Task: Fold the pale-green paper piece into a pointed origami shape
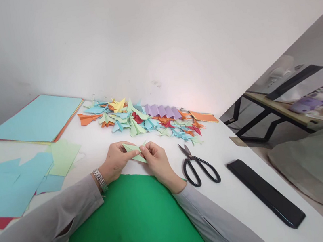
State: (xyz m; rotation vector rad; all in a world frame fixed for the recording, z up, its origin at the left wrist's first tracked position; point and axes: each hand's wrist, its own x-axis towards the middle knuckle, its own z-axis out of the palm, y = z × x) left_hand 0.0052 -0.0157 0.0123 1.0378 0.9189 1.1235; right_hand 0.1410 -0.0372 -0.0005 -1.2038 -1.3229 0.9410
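Note:
Between my two hands is a small folded piece of light green paper [132, 148], held just above the far edge of a green mat [129, 224]. My left hand [117, 158], with a metal watch at the wrist, pinches its left end between thumb and fingers. At the right end, the thumb and fingers of my right hand [157, 162] are closed on the same paper. Beyond my hands lies a pile of small folded paper planes [133, 119] in several colours. Black-handled scissors [197, 166] lie with blades parted to the right of my right hand.
A stack of coloured sheets [35, 120], blue on top, lies at the back left. Loose cut paper pieces [35, 173] spread along the left. A long black case [265, 192] rests near the table's right edge. A wall [136, 39] stands behind the pile.

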